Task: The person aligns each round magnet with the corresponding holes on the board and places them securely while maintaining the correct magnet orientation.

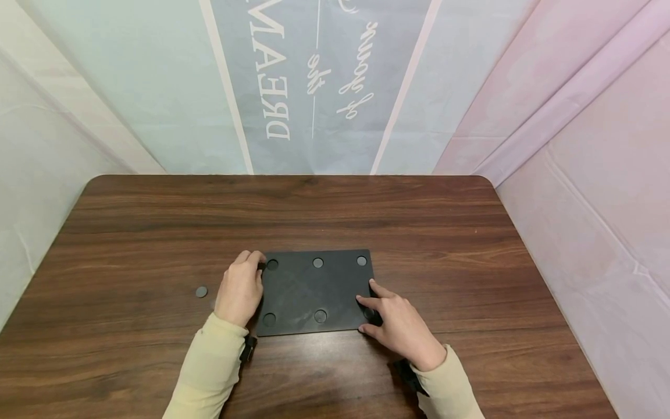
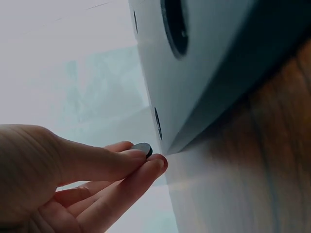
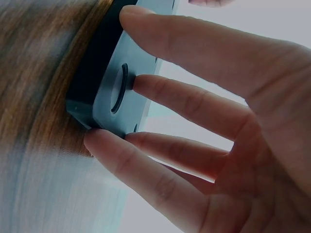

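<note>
On the table (image 1: pixel 157 227), the plate (image 1: pixel 314 288) is lying flat, recesses (image 1: pixel 269 319) facing up, long axis running left to right. The right hand (image 1: pixel 400 322) is touching its right end, fingers spread, not clenched. The left hand (image 1: pixel 239 291) is pinching a disc (image 2: pixel 142 147) just beside the far-left corner; I'm not making out its tilt. Keeping plate still and disc level is looking wise to me.

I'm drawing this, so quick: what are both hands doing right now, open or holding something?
Left hand: closed, pinching a small gray disc.
Right hand: open, fingers spread, touching the dark board.
</note>
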Demonstrator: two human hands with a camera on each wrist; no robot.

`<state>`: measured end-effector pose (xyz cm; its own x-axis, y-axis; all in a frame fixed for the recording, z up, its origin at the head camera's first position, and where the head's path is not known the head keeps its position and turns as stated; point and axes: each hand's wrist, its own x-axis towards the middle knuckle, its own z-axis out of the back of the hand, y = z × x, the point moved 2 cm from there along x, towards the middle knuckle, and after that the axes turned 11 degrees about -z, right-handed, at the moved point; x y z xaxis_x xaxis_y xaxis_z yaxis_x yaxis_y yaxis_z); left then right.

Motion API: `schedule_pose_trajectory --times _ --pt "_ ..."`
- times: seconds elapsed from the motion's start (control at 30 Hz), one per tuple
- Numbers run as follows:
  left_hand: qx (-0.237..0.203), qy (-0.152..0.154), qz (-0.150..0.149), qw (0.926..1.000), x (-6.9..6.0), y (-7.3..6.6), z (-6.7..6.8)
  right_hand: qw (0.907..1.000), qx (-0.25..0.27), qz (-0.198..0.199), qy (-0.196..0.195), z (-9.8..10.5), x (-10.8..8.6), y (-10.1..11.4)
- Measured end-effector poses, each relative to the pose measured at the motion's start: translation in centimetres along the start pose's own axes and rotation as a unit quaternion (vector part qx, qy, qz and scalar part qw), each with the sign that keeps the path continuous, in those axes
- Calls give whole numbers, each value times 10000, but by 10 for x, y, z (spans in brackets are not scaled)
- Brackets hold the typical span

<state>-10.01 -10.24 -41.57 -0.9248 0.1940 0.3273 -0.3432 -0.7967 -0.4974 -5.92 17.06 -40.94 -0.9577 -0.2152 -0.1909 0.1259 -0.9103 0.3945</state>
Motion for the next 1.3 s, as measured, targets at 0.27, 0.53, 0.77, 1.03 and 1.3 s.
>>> schedule_pose_trajectory --times 0.27,0.53,0.77,1.03,1.3 --pt "51 -88 116 9999 4 -3 -2 10000 -17 16 -5 0 0 0" --pt "105 -5 95 9999 7 -3 -3 10000 -25 6 -5 0 0 1" --pt "170 8 71 9998 8 -3 -5 10000 -44 -12 13 0 0 1" --pt "187 47 36 9998 9 -7 -4 10000 -20 -54 -1 1 0 1" --pt "69 180 -66 9998 8 -12 2 10000 -22 -45 25 1 0 1"
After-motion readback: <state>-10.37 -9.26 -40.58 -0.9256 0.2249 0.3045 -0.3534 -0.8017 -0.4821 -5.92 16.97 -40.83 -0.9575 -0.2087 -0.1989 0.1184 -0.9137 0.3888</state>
